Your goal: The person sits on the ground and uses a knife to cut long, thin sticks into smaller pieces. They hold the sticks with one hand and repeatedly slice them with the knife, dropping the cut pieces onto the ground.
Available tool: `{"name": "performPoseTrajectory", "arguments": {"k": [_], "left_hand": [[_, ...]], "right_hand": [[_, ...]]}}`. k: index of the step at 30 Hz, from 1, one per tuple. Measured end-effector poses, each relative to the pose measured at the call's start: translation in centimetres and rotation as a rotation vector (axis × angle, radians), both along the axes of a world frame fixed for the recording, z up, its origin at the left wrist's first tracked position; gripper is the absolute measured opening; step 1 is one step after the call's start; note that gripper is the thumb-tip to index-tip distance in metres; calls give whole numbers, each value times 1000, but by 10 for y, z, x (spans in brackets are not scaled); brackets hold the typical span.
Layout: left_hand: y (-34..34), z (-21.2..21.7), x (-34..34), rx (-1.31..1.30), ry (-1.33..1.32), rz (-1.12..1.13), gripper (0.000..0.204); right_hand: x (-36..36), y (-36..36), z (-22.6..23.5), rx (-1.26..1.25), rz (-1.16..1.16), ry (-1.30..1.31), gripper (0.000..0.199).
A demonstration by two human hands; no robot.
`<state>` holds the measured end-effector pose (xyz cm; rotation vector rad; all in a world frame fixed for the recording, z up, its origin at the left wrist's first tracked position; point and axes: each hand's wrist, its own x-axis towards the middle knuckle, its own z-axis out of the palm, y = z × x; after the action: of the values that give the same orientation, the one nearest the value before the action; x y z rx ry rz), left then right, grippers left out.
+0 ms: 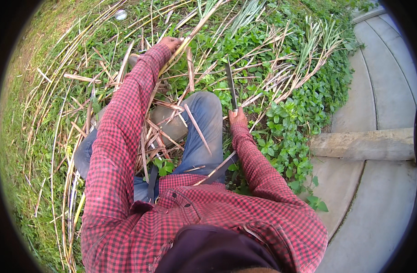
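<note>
1. Left hand (172,43): fingers closed around a yellowish stalk (200,25), arm stretched out ahead and to the left of the body.
2. Stalk's long axis: diagonal. Near end by the left forearm, rest running away from the body and to the right, past the top edge (far end out of view, so full length can't be told).
3. Right hand (238,117): wrapped around the handle of a knife (231,84), just right of the bent knee (204,113).
4. Knife's long axis: almost straight away from the person, tip leaning slightly left. Blade and stalk aren't parallel; lines would cross beyond the tip if extended.
5. Key relation: the stalk lies ahead and to the left of the right hand. Left hand is on it; right hand is well apart, with the blade tip the nearer part of that side. No contact between blade and stalk.
6. Judgement: bringing them together turns on closing that sideways gap. Clearance to check is blade versus left fingers, since the grip sits on the stalk's near part.
7. Nearby: dry husk strips (190,68) between the two; leafy stalks (304,73) off to the right.
</note>
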<state>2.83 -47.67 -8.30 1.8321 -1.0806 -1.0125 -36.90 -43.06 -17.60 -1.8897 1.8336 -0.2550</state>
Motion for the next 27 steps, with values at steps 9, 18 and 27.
{"name": "performPoseTrajectory", "arguments": {"k": [9, 18, 27], "left_hand": [[-12, -22, -16, 60, 92, -121, 33], [4, -22, -16, -264, 698, 717, 19], [3, -23, 6, -136, 222, 99, 28]], "right_hand": [[-15, -9, -10, 19, -5, -1, 43], [-17, -10, -14, -3, 9, -18, 41], [-1, -11, -15, -17, 43, -35, 41]]}}
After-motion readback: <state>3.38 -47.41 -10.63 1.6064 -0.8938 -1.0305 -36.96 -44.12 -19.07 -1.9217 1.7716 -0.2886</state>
